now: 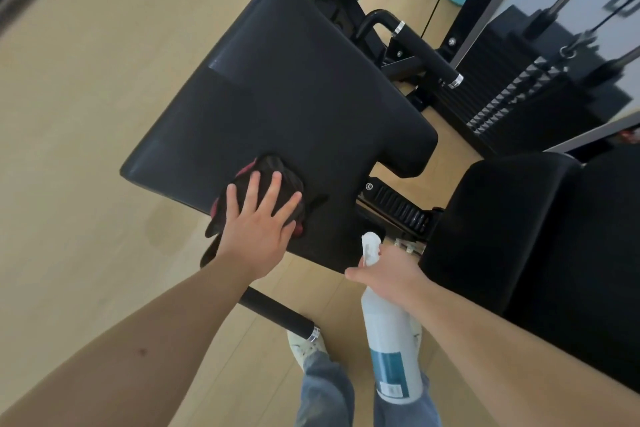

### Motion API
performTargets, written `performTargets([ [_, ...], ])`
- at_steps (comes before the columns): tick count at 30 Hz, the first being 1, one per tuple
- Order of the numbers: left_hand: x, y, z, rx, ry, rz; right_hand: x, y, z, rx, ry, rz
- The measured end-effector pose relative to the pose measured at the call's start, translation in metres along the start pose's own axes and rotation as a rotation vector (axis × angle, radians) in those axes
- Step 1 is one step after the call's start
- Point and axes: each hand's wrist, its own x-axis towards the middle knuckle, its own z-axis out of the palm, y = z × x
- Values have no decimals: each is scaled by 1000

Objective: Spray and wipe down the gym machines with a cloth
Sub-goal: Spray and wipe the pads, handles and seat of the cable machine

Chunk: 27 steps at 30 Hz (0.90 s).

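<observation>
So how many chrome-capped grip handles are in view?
2: far handle between pad and weight stack; near handle below the pad, by the shoe. Others may be hidden.

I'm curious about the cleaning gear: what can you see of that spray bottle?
The spray bottle is whitish, plastic-looking, with a white trigger head and a teal label carrying a barcode. The right hand grips its neck, holding it roughly upright, off the floor, its head near the edge of the black seat pad.
</observation>
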Motion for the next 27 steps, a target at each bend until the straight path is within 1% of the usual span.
performTargets([
  [3,3,33,7,-67,1,19,3,2,-14,93,20,-24],
  [4,5,50,11,-77,-18,60,6,3,-18,127,39,-29],
  [6,6,85,21,-73,-65,187,12,8,-27,176,96,-26],
  [8,6,112,31,-47,-93,290,17,12,-38,164,176,-20],
  [10,7,129,39,-9,-150,449,20,16,-49,164,235,-15],
  [12,7,139,45,43,-204,606,21,20,-58,212,261,4],
  [13,7,140,46,71,-220,645,22,21,-61,243,268,13],
  [15,12,135,42,95,-216,666,25,23,-62,269,279,16],
  [17,17,119,34,100,-173,647,28,23,-60,264,281,8],
  [19,21,102,26,93,-107,562,30,20,-58,222,282,-3],
  [21,23,89,20,77,-58,432,32,18,-57,172,287,-11],
  [23,25,84,16,57,-9,297,34,18,-58,170,295,-5],
  [27,36,113,15,-1,49,-29,39,25,-63,237,306,-14],
])
